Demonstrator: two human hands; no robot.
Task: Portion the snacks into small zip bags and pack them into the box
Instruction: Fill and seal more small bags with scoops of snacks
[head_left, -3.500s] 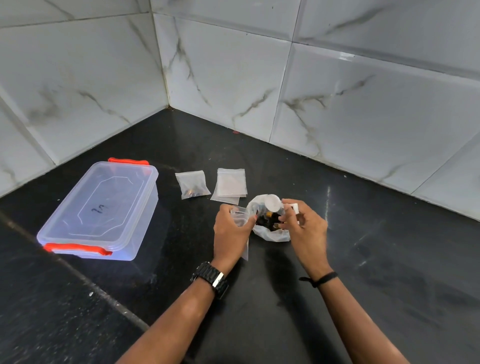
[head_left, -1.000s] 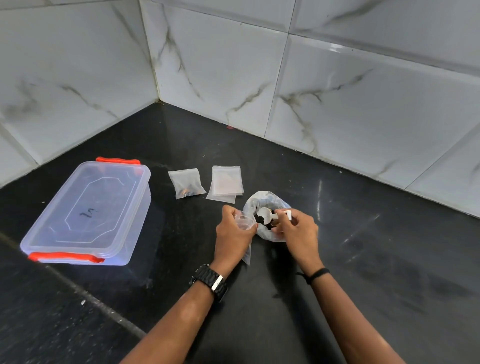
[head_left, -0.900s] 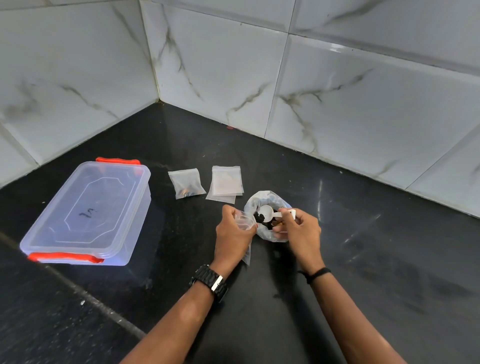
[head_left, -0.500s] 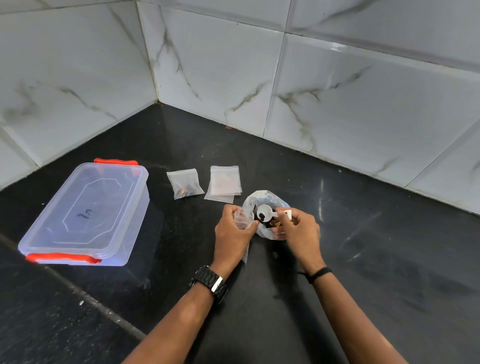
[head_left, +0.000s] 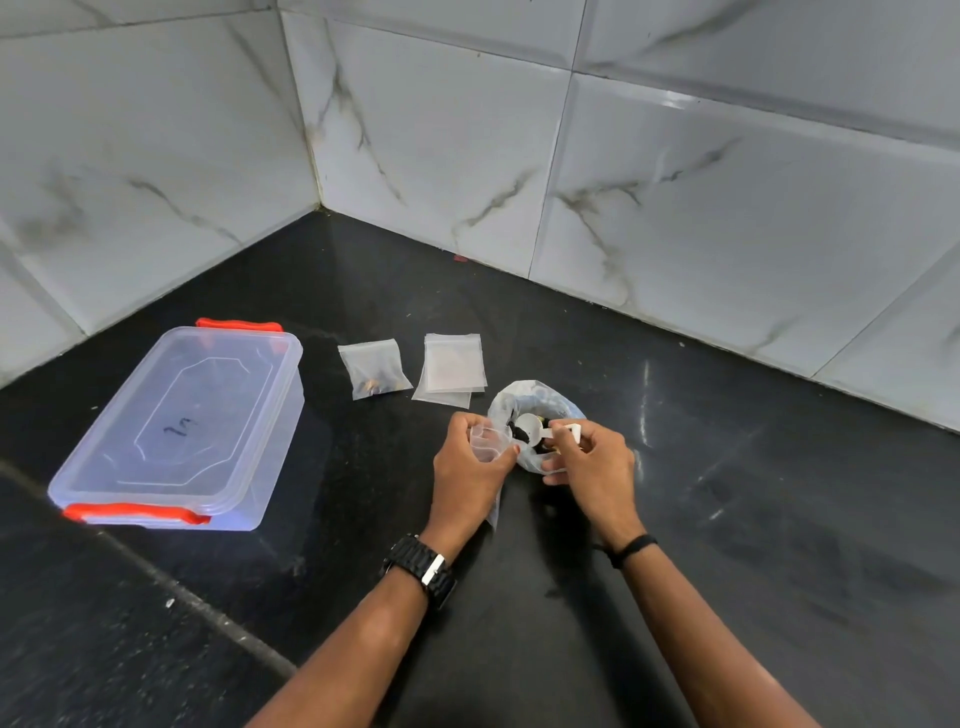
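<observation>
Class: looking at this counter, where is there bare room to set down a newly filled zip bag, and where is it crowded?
Free: the black counter right of the right hand, out to the tiled wall, and the strip between the lidded box and the left hand. Crowded: around the snack bag, with the empty bag stack and filled bag just behind.
</observation>
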